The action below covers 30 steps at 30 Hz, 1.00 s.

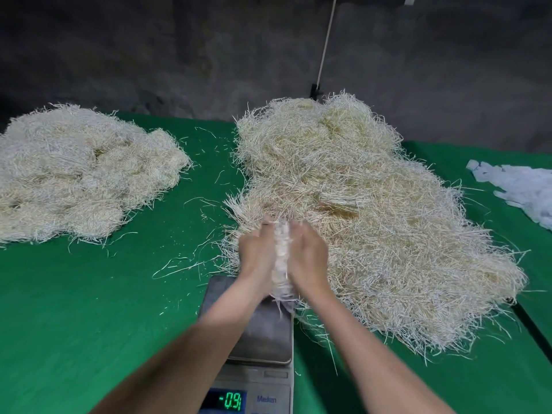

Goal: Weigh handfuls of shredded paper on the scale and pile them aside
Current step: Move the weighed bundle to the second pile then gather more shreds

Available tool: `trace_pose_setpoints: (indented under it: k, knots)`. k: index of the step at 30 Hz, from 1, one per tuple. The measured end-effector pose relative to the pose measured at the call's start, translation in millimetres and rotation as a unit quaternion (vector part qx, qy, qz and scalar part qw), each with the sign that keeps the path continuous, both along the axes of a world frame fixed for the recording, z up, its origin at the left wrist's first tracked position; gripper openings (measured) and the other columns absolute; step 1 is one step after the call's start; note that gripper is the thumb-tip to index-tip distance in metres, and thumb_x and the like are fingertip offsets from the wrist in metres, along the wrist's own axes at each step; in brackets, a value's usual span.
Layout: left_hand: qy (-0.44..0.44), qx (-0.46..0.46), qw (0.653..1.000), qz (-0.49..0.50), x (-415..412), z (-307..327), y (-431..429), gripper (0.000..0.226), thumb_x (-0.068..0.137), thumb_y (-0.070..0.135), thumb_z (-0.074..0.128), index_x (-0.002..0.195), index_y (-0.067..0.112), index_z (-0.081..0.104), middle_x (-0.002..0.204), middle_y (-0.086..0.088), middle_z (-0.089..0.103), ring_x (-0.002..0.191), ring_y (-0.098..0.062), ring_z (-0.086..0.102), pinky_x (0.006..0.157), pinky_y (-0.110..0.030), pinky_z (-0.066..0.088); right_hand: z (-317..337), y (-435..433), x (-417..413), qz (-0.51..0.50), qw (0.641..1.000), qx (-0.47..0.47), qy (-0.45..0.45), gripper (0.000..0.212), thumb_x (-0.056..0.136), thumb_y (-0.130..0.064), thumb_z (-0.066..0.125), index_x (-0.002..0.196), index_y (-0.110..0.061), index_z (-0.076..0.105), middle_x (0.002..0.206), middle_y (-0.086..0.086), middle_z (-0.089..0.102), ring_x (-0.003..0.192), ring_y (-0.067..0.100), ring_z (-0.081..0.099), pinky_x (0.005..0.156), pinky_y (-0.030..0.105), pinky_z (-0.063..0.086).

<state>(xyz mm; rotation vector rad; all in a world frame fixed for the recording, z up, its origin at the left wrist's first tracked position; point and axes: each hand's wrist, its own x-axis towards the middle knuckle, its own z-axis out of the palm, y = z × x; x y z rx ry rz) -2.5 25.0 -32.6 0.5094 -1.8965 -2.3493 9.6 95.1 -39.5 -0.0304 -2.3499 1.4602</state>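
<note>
A large loose heap of cream shredded paper (373,210) covers the right half of the green table. At its near left edge my left hand (257,252) and my right hand (307,255) face each other and hold a bundle of shredded paper (282,261) between them, just above the far end of the scale's steel pan. The digital scale (263,333) sits at the bottom centre, pan bare, and its green display (227,401) reads -0.9. A second pile of shredded paper (80,171) lies at the far left.
The green tablecloth (89,309) carries scattered stray strands between the piles. A patch of white paper pieces (519,186) lies at the right edge. A white cord (327,40) hangs against the dark wall behind. A dark gap (534,327) divides the table at the right.
</note>
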Motion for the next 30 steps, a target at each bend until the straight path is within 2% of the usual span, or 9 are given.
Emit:
trace_pose_setpoints:
  k: [5,7,11,15,18,21,25,28,30]
  knots:
    - [0.040,-0.054,0.997,-0.022,-16,15,-7,0.036,0.097,0.038,0.047,0.067,0.018,0.050,0.061,-0.005,0.046,0.054,-0.015,0.038,0.044,-0.021,0.029,-6,-18,11,-0.040,0.996,-0.070,0.036,0.042,0.103,-0.020,0.033,0.062,-0.022,0.041,0.053,-0.008,0.040,0.045,-0.001,0.040,0.043,0.013,0.031]
    - [0.024,-0.047,0.998,-0.027,-15,13,-9,0.033,0.098,0.039,0.046,0.082,0.012,0.059,0.100,0.001,0.055,0.069,-0.019,0.046,0.054,-0.024,0.037,-7,-21,10,-0.029,0.998,-0.060,0.012,0.040,0.103,-0.018,0.031,0.066,-0.018,0.048,0.057,-0.005,0.045,0.050,0.003,0.045,0.048,0.016,0.040]
    - [-0.038,-0.047,0.994,-0.093,-5,1,-11,0.036,0.097,0.044,0.044,0.079,0.014,0.054,0.066,0.007,0.052,0.063,-0.014,0.050,0.067,-0.030,0.043,0,6,-5,0.026,0.997,-0.007,-0.072,0.024,0.102,-0.026,0.033,0.115,-0.012,0.048,0.083,0.000,0.054,0.058,0.015,0.046,0.065,0.041,0.048]
    - [0.064,-0.196,0.975,-0.078,-14,6,-28,0.028,0.097,0.042,0.043,0.094,0.015,0.050,0.090,0.012,0.050,0.080,-0.002,0.049,0.064,-0.014,0.034,3,16,0,0.125,0.975,-0.157,-0.089,0.068,0.088,-0.065,0.031,0.147,-0.034,0.020,0.148,-0.014,0.027,0.131,0.019,0.039,0.107,0.041,0.030]
    - [0.123,-0.250,0.957,-0.080,-14,11,-21,0.037,0.091,0.052,0.046,0.102,0.017,0.049,0.096,0.015,0.050,0.084,0.009,0.046,0.065,-0.010,0.033,7,3,8,0.177,0.954,-0.143,-0.196,0.109,0.068,-0.090,0.034,0.148,-0.016,0.026,0.129,-0.002,0.051,0.112,0.017,0.056,0.097,0.032,0.038]
    - [0.132,-0.148,0.979,-0.043,-8,13,-29,0.051,0.085,0.066,0.034,0.092,0.022,0.059,0.087,0.017,0.059,0.078,0.008,0.055,0.075,-0.019,0.043,5,-1,2,0.093,0.952,-0.226,-0.184,0.069,0.086,-0.061,0.051,0.124,-0.004,0.048,0.087,0.014,0.063,0.068,0.006,0.067,0.075,0.035,0.054]
    - [0.018,-0.020,0.986,-0.162,15,-7,-21,0.085,0.077,0.073,0.036,0.144,0.020,0.036,0.147,0.007,0.039,0.130,-0.005,0.036,0.102,-0.026,0.024,4,8,-15,0.004,0.903,-0.388,-0.184,0.064,0.094,-0.048,0.046,0.140,-0.005,0.036,0.139,0.014,0.047,0.126,0.024,0.050,0.104,0.040,0.041]
    - [0.017,0.045,0.995,-0.082,9,-4,-12,0.052,0.088,0.057,0.047,0.115,0.014,0.057,0.097,0.008,0.070,0.089,-0.007,0.065,0.074,-0.017,0.047,-11,-21,11,-0.047,0.993,-0.106,-0.025,0.037,0.100,-0.046,0.033,0.116,-0.021,0.053,0.111,-0.001,0.062,0.102,0.014,0.059,0.084,0.019,0.041]
    - [-0.010,0.099,0.995,0.015,-1,1,-17,0.034,0.092,0.044,0.054,0.094,0.010,0.059,0.058,0.002,0.055,0.049,-0.012,0.054,0.049,-0.019,0.042,-12,-33,25,-0.032,0.998,-0.046,0.012,0.024,0.099,-0.046,0.033,0.100,-0.031,0.052,0.074,-0.011,0.059,0.068,-0.002,0.058,0.060,0.011,0.038]
